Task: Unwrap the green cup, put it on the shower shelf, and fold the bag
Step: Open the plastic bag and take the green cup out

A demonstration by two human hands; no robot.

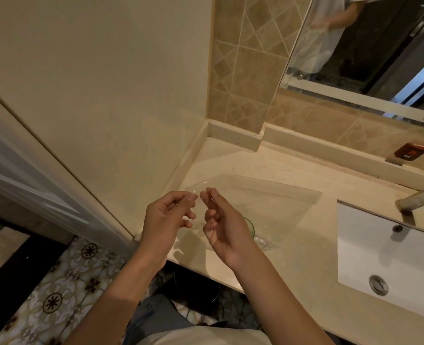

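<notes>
Clear plastic is what both hands are busy with: a transparent bag [268, 205] lies spread on the beige marble counter [293, 255], its far end flat toward the sink [392, 257], its near corner lifted. The left hand [166, 215] pinches that raised edge between thumb and forefinger, the other fingers loosely curled. The right hand [220, 220] is held just beside it, thumb and forefinger tips close together at the same edge; whether they actually grip the film I cannot tell, since the plastic is nearly invisible there. The remaining fingers are half bent, holding nothing else.

The green cup [251, 226] shows only as a thin green arc of rim peeking out behind the right hand. It appears to be inside the bag, near its crumpled lower corner, resting on the counter, though the hand hides most of it.

So, as I judge it, this is the unwrapping step: the mouth of the bag is being found and parted. Next the two layers need pulling apart so one hand can reach in, or the bag can be tipped, to bring the cup out. No shower shelf is in view from here; a glass door edge stands at the left. Folding looks some way off.
</notes>
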